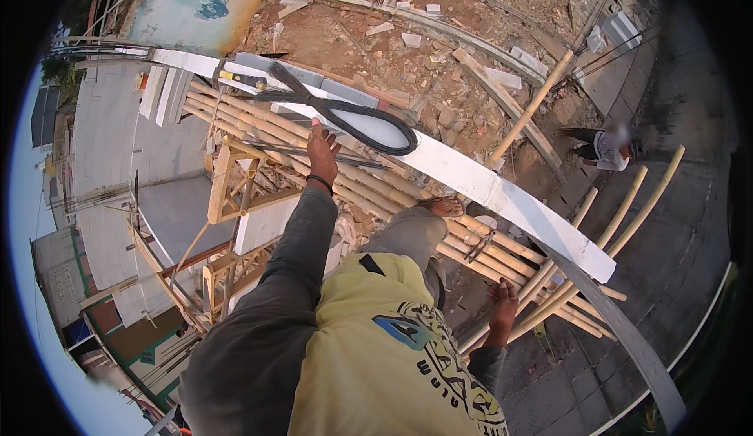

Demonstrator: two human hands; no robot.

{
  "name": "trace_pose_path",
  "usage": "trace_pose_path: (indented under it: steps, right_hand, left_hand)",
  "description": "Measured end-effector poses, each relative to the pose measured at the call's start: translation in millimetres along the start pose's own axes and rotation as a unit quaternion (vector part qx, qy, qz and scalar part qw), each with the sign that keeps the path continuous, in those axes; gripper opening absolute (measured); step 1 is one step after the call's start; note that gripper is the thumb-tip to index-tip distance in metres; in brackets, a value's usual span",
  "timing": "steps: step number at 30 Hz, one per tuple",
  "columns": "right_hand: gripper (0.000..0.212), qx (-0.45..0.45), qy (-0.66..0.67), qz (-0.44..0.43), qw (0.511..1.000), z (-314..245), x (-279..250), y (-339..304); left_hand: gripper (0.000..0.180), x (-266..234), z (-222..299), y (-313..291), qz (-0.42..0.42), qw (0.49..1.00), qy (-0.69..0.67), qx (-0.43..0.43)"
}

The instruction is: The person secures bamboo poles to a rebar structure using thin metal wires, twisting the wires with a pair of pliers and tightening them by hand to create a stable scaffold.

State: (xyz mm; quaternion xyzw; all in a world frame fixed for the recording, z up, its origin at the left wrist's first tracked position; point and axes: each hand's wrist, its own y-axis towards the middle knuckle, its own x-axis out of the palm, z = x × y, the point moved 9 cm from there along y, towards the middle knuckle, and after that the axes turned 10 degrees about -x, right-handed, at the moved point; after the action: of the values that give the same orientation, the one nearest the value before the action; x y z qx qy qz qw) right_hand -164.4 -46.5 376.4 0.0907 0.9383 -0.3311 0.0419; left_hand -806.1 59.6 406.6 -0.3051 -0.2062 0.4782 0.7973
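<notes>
My left hand (321, 156) reaches forward with its fingers spread, at the near edge of the white block wall top (471, 173). Just beyond its fingertips lies a looped bundle of thin black wire (376, 126), its tail stretching left along the wall. A tool with a yellow and black handle (243, 80) rests farther left on the same wall top. On the right, my right hand (503, 306) is held low over bamboo poles with its fingers curled; what they hold, if anything, is too small to name.
Lashed bamboo poles (376, 185) run under my sandalled foot (443, 207). Wooden frames (227, 177) stand at left. Rubble ground (353, 36) lies far below beyond the wall. Another person (608, 149) is down at right by the paved road (667, 224). Upright bamboo poles (620, 216) rise nearby.
</notes>
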Motion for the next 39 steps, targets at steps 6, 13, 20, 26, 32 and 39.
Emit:
trace_pose_path:
  steps: [6,13,20,26,32,39]
  right_hand:
    - [0.029,0.107,0.004,-0.001,0.994,98,-43,-36]
    - [0.013,0.244,0.025,-0.044,0.968,174,-53,-63]
    - [0.018,0.246,-0.040,-0.068,0.966,144,15,-31]
    - [0.029,0.263,-0.110,-0.159,0.945,104,122,-7]
    - [0.035,0.185,-0.336,-0.390,0.837,75,357,13]
    - [0.045,0.084,-0.460,-0.544,0.697,132,594,12]
  left_hand:
    - [0.055,20,1,2,-0.014,1.000,0.014,0.016]
    - [0.069,9,0,7,0.039,0.998,-0.023,0.053]
    - [0.066,8,3,18,0.029,0.996,0.016,0.077]
    - [0.051,-34,-64,25,-0.046,0.998,0.020,-0.022]
    - [0.055,-143,-169,22,-0.056,0.776,0.616,-0.125]
    - [0.054,-190,-217,32,-0.033,0.763,0.630,-0.140]
